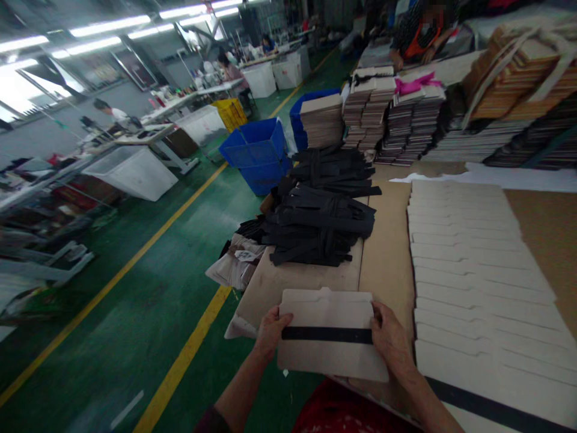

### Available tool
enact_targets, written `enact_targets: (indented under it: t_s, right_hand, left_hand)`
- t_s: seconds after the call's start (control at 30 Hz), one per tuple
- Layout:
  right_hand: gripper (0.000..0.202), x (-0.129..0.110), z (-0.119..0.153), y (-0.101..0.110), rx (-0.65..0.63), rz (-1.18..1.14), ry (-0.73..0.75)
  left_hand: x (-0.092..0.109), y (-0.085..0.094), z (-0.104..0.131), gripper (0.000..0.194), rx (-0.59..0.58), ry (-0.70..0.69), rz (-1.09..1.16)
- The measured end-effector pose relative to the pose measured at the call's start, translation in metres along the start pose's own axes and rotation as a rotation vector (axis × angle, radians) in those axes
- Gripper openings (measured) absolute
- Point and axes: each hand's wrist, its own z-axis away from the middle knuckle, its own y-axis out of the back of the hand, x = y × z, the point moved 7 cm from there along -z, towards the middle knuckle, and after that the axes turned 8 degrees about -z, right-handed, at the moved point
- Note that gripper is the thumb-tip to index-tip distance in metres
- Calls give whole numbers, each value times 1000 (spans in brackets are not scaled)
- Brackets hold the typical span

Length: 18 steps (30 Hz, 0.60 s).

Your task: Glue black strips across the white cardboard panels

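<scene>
A flat beige panel [329, 358] with a small tab on its far edge is held up near the table's front edge. Across its middle runs a black strip [327, 335]. My left hand [271, 331] pinches the panel's left side near the strip's end, thumb on top. On the opposite side my right hand [391, 338] grips the panel at the strip's other end. To the right, overlapping beige panels [478, 270] lie in a long row, and a black strip [496, 403] crosses the nearest one. Bundles of black strips [322, 219] are heaped beyond my hands.
Tall stacks of panels [367, 111] stand at the table's far side, where a person [421, 36] works. A blue bin [259, 153] stands on the green floor [180, 264] to the left. White bins [135, 171] and workbenches line the aisle; other people sit there.
</scene>
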Motion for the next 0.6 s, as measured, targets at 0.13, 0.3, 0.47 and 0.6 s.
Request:
enact_targets:
  t_s: [0.13,0.3,0.47,0.6]
  right_hand:
    - [39,4,6,5,30,25,-7]
    - [40,6,9,12,83,54,-17]
    - [42,3,15,14,139,111,-20]
    - [40,1,23,13,164,208,15]
  left_hand:
    - [4,-9,-11,44,-36,-24,32]
    - [15,-19,-32,45,-72,-50,15]
    - [29,-28,-47,45,-80,-95,-84]
    - [32,-32,-49,40,-38,-146,-216]
